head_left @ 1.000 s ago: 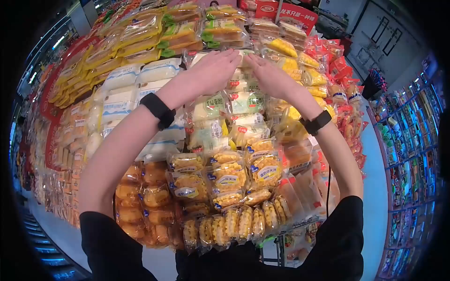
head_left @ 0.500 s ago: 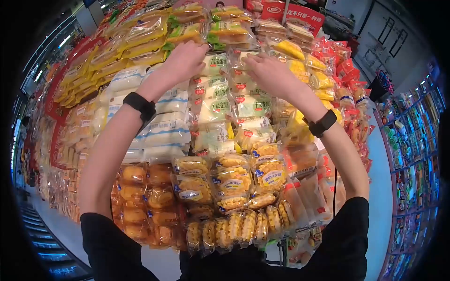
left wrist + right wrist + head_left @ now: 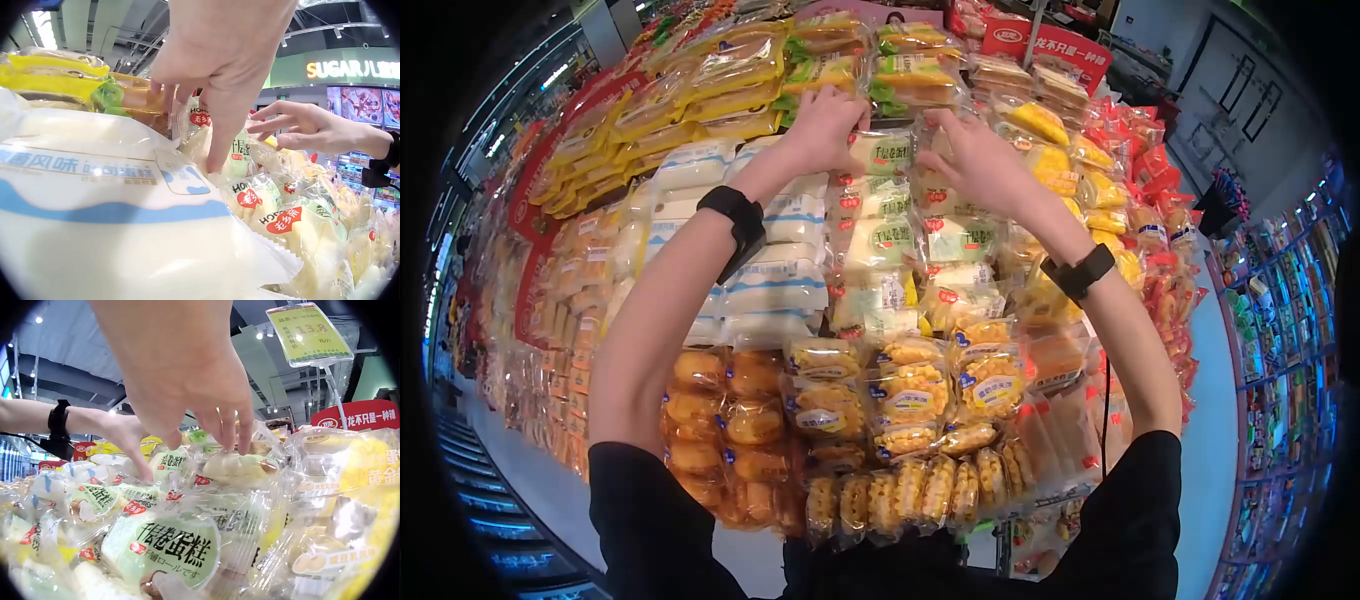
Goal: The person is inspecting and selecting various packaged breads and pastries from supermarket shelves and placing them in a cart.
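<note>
Packaged roll cakes with green-and-white labels lie in two columns near the middle of the display. My left hand (image 3: 828, 130) is at the left of the rearmost pack (image 3: 883, 152) in the left column. In the left wrist view its thumb (image 3: 220, 140) points down onto the wrappers, with the other fingers bent farther back. My right hand (image 3: 978, 162) reaches over the back of the right column, fingers spread and curved. The right wrist view has its fingertips (image 3: 230, 442) right at the top of a wrapped roll cake (image 3: 234, 469).
White-and-blue cake packs (image 3: 775, 285) sit left of the roll cakes, yellow bread packs (image 3: 730, 85) behind them. Waffle packs (image 3: 910, 395) and brown buns (image 3: 755, 410) fill the front. Red snack bags (image 3: 1155, 170) line the right side; a price sign (image 3: 310, 334) rises at the back.
My hands were close together over the back of the roll cake columns. They have moved apart, uncovering the rear packs between them. The view has shifted slightly.
</note>
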